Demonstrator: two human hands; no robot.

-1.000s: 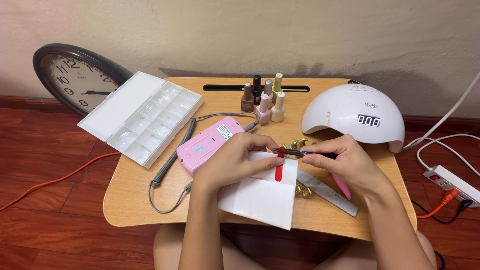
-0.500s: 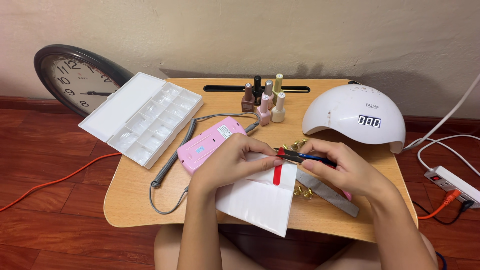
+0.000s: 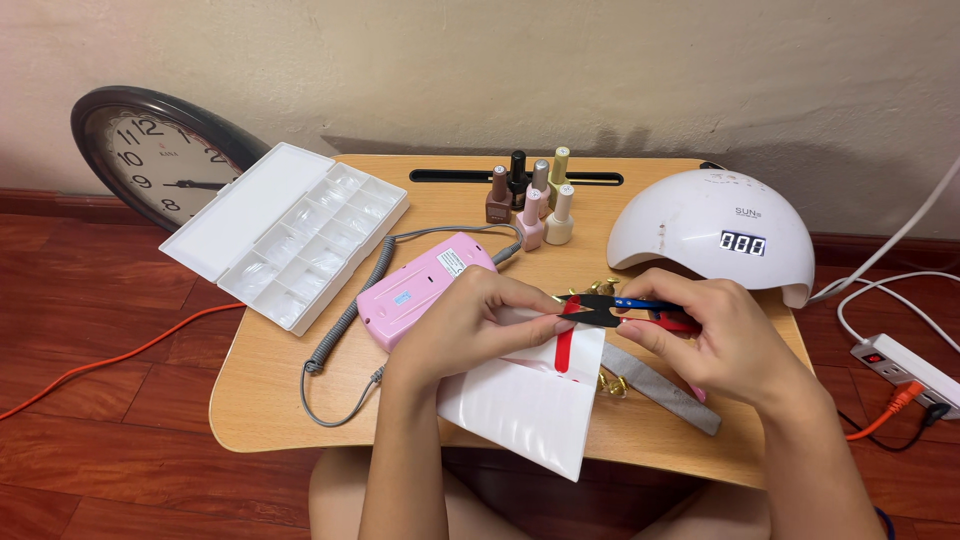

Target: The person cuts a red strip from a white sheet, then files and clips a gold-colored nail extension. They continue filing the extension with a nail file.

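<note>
The right hand [image 3: 720, 335] grips small black clippers [image 3: 600, 308], blades at the red strip on a white sheet [image 3: 530, 400] pinched by the left hand [image 3: 480, 325], just in front of the white dome lamp [image 3: 715, 235]; a pink drill box [image 3: 420, 288] lies left of the lamp.

1. One view only, from a camera on the person's head, so no second view shares the scene.
2. It looks forward and down over the wooden counter [image 3: 280, 400], towards the wall behind it.
3. It sits close: the left hand [image 3: 480, 320] and right hand [image 3: 720, 335] fill the lower middle, forearms entering from the bottom edge.
4. Floor shows on both sides.
</note>
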